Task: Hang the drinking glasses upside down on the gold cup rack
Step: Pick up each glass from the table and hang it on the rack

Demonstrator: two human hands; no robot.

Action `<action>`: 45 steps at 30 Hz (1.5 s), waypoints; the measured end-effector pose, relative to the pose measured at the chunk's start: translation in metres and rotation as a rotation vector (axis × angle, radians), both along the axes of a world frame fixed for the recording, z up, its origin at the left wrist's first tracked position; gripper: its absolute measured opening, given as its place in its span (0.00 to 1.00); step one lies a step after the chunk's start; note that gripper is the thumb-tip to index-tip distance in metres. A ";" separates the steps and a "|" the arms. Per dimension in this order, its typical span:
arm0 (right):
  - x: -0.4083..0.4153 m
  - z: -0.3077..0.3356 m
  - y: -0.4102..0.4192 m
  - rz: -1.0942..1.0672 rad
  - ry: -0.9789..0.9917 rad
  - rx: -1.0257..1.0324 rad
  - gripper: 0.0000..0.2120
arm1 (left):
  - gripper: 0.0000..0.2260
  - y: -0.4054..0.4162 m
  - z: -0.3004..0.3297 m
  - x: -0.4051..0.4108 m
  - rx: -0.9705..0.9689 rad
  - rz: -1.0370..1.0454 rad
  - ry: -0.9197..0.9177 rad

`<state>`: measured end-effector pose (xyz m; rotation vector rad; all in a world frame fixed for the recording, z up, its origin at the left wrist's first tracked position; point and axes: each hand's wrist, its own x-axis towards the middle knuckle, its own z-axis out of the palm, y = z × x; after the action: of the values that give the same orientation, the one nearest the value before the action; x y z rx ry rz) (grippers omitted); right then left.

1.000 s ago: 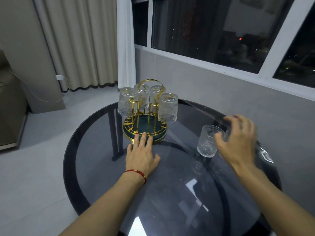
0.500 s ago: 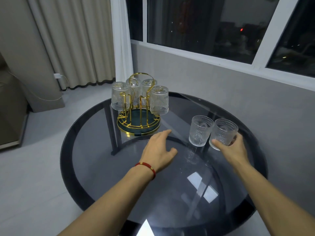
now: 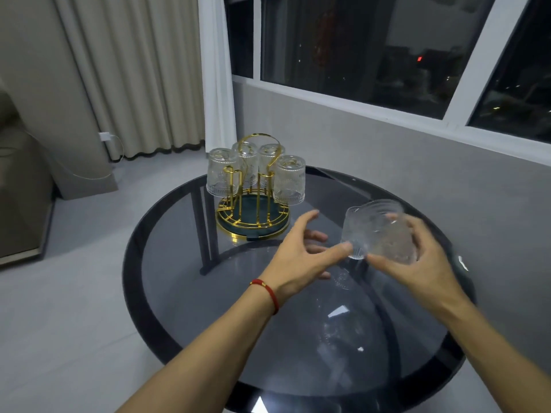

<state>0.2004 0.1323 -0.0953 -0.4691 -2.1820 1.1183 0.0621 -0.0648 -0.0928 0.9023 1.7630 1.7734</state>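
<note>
Glass [image 3: 377, 231] tilted, blurred, lifted off table [image 3: 167, 293], gripped by right hand [image 3: 417, 257] | left hand [image 3: 301, 254] spread wide, thumb at its rim, likely to help flip it | rack [image 3: 253, 198] just beyond, four glasses inverted on pegs, front pegs free

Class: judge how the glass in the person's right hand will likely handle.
The glass looks rigid and probably fragile. Its ribbed wall may help the right hand grip. Round-sided, it would likely roll if laid down.
</note>
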 end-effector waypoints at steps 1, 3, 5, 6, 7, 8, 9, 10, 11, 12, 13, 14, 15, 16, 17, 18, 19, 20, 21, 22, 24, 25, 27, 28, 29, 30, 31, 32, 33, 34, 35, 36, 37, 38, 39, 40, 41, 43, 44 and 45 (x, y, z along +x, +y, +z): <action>-0.009 -0.001 -0.014 0.065 -0.034 0.019 0.43 | 0.42 -0.001 0.001 -0.001 0.047 -0.023 -0.057; -0.024 -0.007 -0.040 0.135 -0.073 0.040 0.44 | 0.45 -0.005 0.002 -0.006 0.060 0.024 -0.051; -0.037 -0.008 -0.056 0.162 -0.098 0.025 0.43 | 0.44 -0.010 0.002 -0.013 0.084 0.150 -0.092; -0.043 -0.006 -0.061 0.181 -0.113 -0.017 0.41 | 0.41 -0.012 0.002 -0.018 0.124 0.206 -0.163; -0.047 -0.005 -0.065 0.208 -0.113 -0.084 0.37 | 0.39 -0.016 0.001 -0.023 0.165 0.248 -0.237; -0.052 -0.005 -0.068 0.235 -0.094 -0.177 0.33 | 0.37 -0.020 0.001 -0.028 0.198 0.277 -0.294; -0.055 -0.005 -0.071 0.256 -0.068 -0.276 0.31 | 0.36 -0.023 0.001 -0.033 0.212 0.297 -0.322; -0.059 -0.005 -0.075 0.267 -0.047 -0.363 0.29 | 0.36 -0.025 -0.001 -0.037 0.220 0.309 -0.329; -0.064 -0.006 -0.080 0.271 -0.029 -0.418 0.29 | 0.36 -0.029 -0.002 -0.042 0.228 0.320 -0.330; -0.069 -0.005 -0.083 0.269 -0.013 -0.446 0.29 | 0.36 -0.031 -0.002 -0.045 0.237 0.326 -0.338; -0.075 -0.001 -0.087 0.257 0.007 -0.451 0.29 | 0.35 -0.033 -0.002 -0.049 0.260 0.335 -0.359; -0.081 0.005 -0.090 0.238 0.028 -0.440 0.29 | 0.32 -0.035 -0.003 -0.053 0.295 0.351 -0.399; -0.090 0.014 -0.095 0.215 0.049 -0.411 0.29 | 0.28 -0.038 -0.004 -0.058 0.342 0.383 -0.457; -0.098 0.025 -0.097 0.193 0.068 -0.369 0.29 | 0.25 -0.040 -0.004 -0.061 0.353 0.433 -0.490; -0.107 0.038 -0.099 0.175 0.075 -0.310 0.29 | 0.24 -0.041 -0.007 -0.064 0.301 0.508 -0.440; -0.116 0.051 -0.102 0.164 0.072 -0.237 0.28 | 0.23 -0.043 -0.012 -0.065 0.178 0.588 -0.271; -0.126 0.065 -0.105 0.162 0.065 -0.153 0.28 | 0.21 -0.045 -0.021 -0.067 0.015 0.649 -0.019; -0.136 0.077 -0.108 0.163 0.058 -0.068 0.28 | 0.20 -0.045 -0.033 -0.068 -0.154 0.642 0.233; -0.148 0.089 -0.111 0.162 0.050 0.013 0.29 | 0.20 -0.044 -0.045 -0.071 -0.315 0.570 0.420; -0.160 0.099 -0.116 0.153 0.041 0.081 0.30 | 0.22 -0.043 -0.056 -0.074 -0.454 0.478 0.538; -0.184 0.113 -0.126 0.135 0.026 0.183 0.32 | 0.25 -0.039 -0.071 -0.080 -0.648 0.367 0.649; -0.195 0.117 -0.132 0.137 0.014 0.229 0.33 | 0.25 -0.037 -0.076 -0.082 -0.710 0.332 0.672; -0.211 0.121 -0.139 0.153 -0.012 0.324 0.33 | 0.26 -0.034 -0.082 -0.083 -0.795 0.288 0.722; -0.219 0.121 -0.143 0.160 -0.023 0.363 0.32 | 0.26 -0.034 -0.085 -0.083 -0.828 0.280 0.742; -0.223 0.121 -0.145 0.164 -0.033 0.392 0.32 | 0.26 -0.033 -0.086 -0.082 -0.853 0.279 0.752; -0.227 0.122 -0.147 0.166 -0.044 0.414 0.32 | 0.27 -0.033 -0.087 -0.083 -0.867 0.286 0.755; -0.231 0.123 -0.148 0.165 -0.055 0.431 0.32 | 0.27 -0.032 -0.089 -0.084 -0.868 0.295 0.758; -0.235 0.124 -0.149 0.162 -0.065 0.445 0.32 | 0.27 -0.031 -0.090 -0.085 -0.869 0.301 0.766; -0.238 0.125 -0.149 0.160 -0.075 0.455 0.32 | 0.27 -0.030 -0.091 -0.084 -0.868 0.306 0.773; -0.242 0.125 -0.149 0.158 -0.088 0.466 0.32 | 0.28 -0.030 -0.093 -0.084 -0.865 0.311 0.778; -0.246 0.124 -0.149 0.157 -0.105 0.480 0.32 | 0.28 -0.030 -0.094 -0.085 -0.861 0.314 0.777; -0.250 0.122 -0.150 0.153 -0.126 0.497 0.32 | 0.28 -0.029 -0.095 -0.085 -0.862 0.315 0.772; -0.254 0.118 -0.150 0.147 -0.145 0.508 0.32 | 0.29 -0.029 -0.094 -0.086 -0.863 0.318 0.768; -0.258 0.113 -0.151 0.141 -0.161 0.513 0.32 | 0.29 -0.029 -0.094 -0.087 -0.861 0.326 0.765; -0.262 0.108 -0.152 0.136 -0.176 0.512 0.32 | 0.30 -0.029 -0.094 -0.087 -0.855 0.334 0.761; -0.265 0.102 -0.152 0.129 -0.189 0.508 0.32 | 0.30 -0.029 -0.094 -0.087 -0.847 0.338 0.757; -0.267 0.097 -0.152 0.120 -0.199 0.502 0.32 | 0.30 -0.029 -0.093 -0.087 -0.839 0.341 0.755; -0.271 0.087 -0.152 0.102 -0.212 0.491 0.31 | 0.30 -0.030 -0.094 -0.087 -0.822 0.350 0.762; -0.273 0.082 -0.151 0.100 -0.220 0.493 0.30 | 0.30 -0.030 -0.095 -0.086 -0.810 0.353 0.764; -0.274 0.078 -0.151 0.103 -0.230 0.500 0.30 | 0.30 -0.031 -0.095 -0.086 -0.797 0.359 0.765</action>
<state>-0.0734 -0.0186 -0.0171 -0.2725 -2.6006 0.5489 -0.0242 -0.0954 -0.1876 0.9858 2.9393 0.7015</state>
